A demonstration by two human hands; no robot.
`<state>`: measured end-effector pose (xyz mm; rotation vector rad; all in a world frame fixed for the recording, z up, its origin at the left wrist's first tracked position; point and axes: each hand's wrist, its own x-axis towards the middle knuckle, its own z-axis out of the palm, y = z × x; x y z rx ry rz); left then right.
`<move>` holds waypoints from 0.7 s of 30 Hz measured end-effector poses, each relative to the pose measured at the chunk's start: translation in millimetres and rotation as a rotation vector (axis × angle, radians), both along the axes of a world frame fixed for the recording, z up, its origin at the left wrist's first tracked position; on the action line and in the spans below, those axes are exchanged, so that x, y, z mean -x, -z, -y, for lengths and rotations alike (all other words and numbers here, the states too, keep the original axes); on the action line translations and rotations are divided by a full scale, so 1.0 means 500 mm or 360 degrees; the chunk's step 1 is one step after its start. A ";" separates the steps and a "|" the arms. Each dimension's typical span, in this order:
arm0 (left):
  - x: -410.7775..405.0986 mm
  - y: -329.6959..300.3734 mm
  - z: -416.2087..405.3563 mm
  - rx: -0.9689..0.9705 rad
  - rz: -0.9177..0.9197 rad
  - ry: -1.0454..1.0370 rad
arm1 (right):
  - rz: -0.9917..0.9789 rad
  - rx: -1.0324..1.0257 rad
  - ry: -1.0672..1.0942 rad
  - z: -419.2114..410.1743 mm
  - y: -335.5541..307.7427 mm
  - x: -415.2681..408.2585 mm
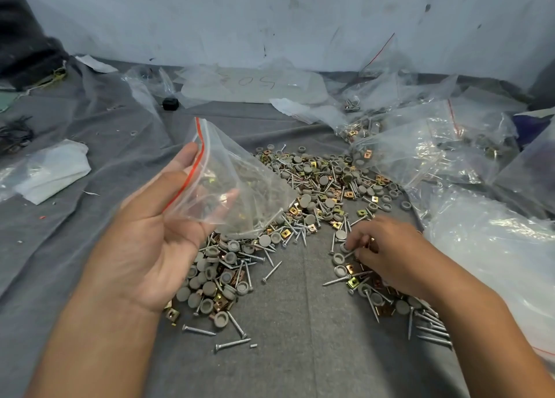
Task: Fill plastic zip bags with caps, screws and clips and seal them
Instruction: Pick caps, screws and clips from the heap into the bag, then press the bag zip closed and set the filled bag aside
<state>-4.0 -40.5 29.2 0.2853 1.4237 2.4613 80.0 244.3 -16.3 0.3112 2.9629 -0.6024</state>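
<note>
My left hand point(156, 232) holds a clear zip bag point(240, 187) with a red seal strip, mouth open, thumb outside and fingers inside it. The bag has some screws, caps and clips in its lower corner. Below it spreads a pile of grey caps, silver screws and brass clips point(315, 187) on grey cloth. My right hand point(381, 247) is down on the right side of the pile, fingers curled over a few pieces, pinching at them.
Filled zip bags point(420, 148) lie heaped at the right and back right. More plastic point(495, 241) lies at the right edge. A sheet marked with numbers point(255, 85) lies at the back, a small black object point(170, 103) near it, white plastic point(57, 169) at the left.
</note>
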 end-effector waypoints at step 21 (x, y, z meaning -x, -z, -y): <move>-0.015 -0.018 -0.022 0.0364 -0.0465 -0.0133 | -0.0290 0.1354 -0.0296 0.081 0.004 0.041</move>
